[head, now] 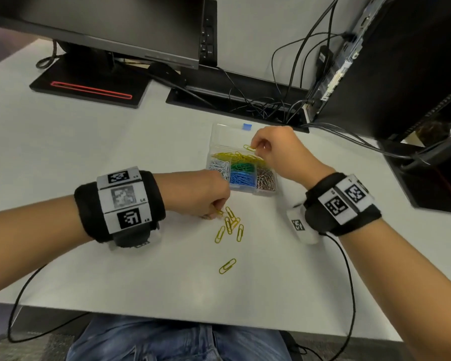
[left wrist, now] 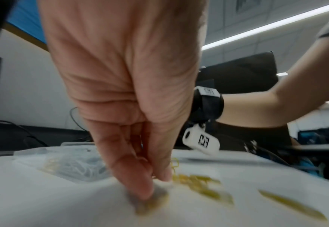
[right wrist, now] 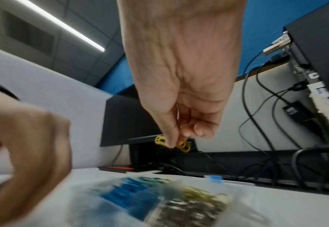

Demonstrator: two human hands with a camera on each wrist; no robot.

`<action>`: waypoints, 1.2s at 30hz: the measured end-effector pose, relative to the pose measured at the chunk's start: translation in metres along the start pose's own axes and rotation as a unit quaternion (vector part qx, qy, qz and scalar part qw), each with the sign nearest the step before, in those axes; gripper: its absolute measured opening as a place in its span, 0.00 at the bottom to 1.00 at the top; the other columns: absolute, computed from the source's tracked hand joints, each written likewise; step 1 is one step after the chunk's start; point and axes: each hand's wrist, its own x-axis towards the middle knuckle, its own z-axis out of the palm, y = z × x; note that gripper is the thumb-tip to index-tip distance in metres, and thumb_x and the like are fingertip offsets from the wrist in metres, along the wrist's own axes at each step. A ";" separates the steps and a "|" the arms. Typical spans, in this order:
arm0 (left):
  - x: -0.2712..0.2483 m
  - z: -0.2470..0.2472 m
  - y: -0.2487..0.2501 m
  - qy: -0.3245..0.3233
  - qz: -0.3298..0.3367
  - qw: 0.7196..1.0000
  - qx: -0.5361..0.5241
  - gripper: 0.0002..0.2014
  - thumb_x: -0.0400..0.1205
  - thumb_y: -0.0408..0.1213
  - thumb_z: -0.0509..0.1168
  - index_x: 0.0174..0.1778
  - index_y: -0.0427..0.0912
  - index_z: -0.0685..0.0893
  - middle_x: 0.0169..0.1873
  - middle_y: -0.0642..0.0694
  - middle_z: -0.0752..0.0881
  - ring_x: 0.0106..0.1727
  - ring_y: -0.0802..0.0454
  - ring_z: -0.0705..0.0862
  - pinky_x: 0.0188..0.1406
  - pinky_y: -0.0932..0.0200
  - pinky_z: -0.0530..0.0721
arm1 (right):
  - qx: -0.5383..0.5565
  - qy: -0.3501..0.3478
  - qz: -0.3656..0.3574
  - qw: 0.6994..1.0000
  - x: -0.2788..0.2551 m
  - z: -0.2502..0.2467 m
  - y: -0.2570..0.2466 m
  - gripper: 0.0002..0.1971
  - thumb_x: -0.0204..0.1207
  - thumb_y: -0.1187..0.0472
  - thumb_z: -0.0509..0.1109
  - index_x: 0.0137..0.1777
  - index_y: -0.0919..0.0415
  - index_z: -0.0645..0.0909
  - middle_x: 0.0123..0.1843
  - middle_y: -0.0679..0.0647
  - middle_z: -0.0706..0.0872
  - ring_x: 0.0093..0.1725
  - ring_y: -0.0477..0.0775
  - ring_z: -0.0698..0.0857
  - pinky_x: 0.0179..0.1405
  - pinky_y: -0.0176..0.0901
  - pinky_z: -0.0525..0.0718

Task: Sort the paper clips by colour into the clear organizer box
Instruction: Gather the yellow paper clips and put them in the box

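Right hand (head: 274,149) pinches yellow clip (head: 249,148), long axis level, over organizer box (head: 219,131).

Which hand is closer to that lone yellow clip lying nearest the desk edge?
Left. The left hand is down on the desk by the loose yellow pile, just beyond the lone clip. The right hand is farther off, over the box, pinching another clip.

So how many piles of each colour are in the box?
yellow pile: 1
white pile: 1
green pile: 1
blue pile: 1
silver pile: 1
Total: 5 piles in the clear organizer box.
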 end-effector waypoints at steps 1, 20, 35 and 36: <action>0.000 -0.007 -0.002 0.019 -0.007 1.000 -0.022 0.05 0.80 0.37 0.67 0.38 0.46 0.81 0.33 0.56 0.80 0.32 0.58 0.80 0.29 0.69 0.72 | -0.004 -0.016 0.006 1.000 0.005 0.002 0.004 0.09 0.78 0.70 0.66 0.54 0.63 0.85 0.47 0.52 0.83 0.46 0.49 0.78 0.46 0.37 0.75; 0.013 -0.047 -0.031 0.195 -0.058 0.979 -0.002 0.07 0.75 0.41 0.74 0.43 0.44 0.84 0.40 0.51 0.84 0.35 0.59 0.76 0.34 0.63 0.73 | -0.017 -0.257 -0.120 0.959 -0.070 0.028 -0.036 0.33 0.67 0.61 0.77 0.72 0.46 0.72 0.66 0.46 0.70 0.62 0.50 0.74 0.61 0.47 0.79; -0.006 0.004 -0.003 -0.004 -0.043 0.999 0.025 0.06 0.75 0.38 0.72 0.38 0.46 0.80 0.31 0.57 0.77 0.37 0.56 0.77 0.27 0.68 0.69 | -0.083 -0.244 -0.098 0.961 -0.056 0.039 -0.036 0.10 0.74 0.65 0.68 0.35 0.53 0.73 0.40 0.52 0.78 0.42 0.56 0.79 0.43 0.51 0.80; -0.004 0.005 -0.003 -0.007 -0.038 0.999 0.024 0.05 0.77 0.36 0.70 0.37 0.46 0.80 0.31 0.56 0.79 0.36 0.56 0.78 0.27 0.68 0.68 | -0.089 -0.249 -0.098 0.960 -0.056 0.040 -0.036 0.12 0.75 0.65 0.67 0.34 0.52 0.71 0.40 0.52 0.77 0.43 0.56 0.79 0.44 0.52 0.80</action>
